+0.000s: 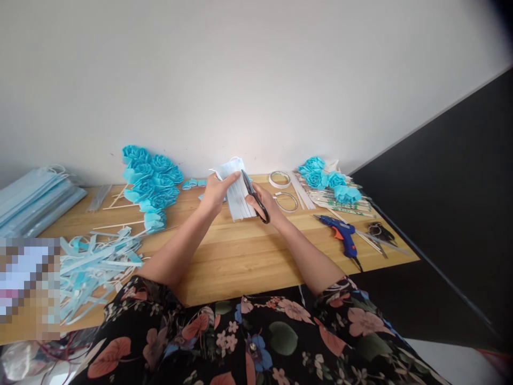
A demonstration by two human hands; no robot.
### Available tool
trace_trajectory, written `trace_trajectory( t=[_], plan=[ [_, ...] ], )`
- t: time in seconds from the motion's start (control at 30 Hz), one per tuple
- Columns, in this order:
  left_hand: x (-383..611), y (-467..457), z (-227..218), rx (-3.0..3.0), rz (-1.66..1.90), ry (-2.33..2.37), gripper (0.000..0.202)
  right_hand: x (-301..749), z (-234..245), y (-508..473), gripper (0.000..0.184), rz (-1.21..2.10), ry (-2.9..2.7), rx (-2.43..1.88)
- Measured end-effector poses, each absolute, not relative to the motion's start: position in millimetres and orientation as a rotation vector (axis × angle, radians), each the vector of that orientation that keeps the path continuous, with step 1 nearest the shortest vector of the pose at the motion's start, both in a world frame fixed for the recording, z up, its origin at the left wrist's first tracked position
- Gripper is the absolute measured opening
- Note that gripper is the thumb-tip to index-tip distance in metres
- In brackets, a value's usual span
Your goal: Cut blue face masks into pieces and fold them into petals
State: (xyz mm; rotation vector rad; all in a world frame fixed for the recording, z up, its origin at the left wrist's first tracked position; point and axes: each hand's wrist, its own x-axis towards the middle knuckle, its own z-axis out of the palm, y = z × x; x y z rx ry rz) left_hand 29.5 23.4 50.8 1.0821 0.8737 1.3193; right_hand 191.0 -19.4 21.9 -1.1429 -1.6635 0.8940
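A light blue pleated face mask (237, 200) is held up over the middle of the table, near the wall. My left hand (217, 191) grips it by its left side, thumb across the front. In my right hand (262, 202) is a pair of scissors (247, 184) with black handles, its blades pointing up and left along the mask's right edge. Whether the blades have cut into the mask I cannot tell. Small rolled blue pieces (194, 184) lie behind my left hand.
Blue fabric roses (150, 179) on sticks lie left, with stacked masks (36, 198) and cut strips (100, 267) beyond. At right are a tape roll (279, 179), more roses (336, 182) on packets, a blue glue gun (340, 231) and a black corded item (380, 233). The wall stands behind.
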Motion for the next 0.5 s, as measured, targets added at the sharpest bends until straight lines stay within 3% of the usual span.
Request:
trace_trajectory(
  t=[0.5],
  plan=[
    [34.5,18.2,47.8,1.069,1.246,0.867,0.044,194.2,8.0,-12.3,0.061,0.905,-1.628,-1.052]
  ],
)
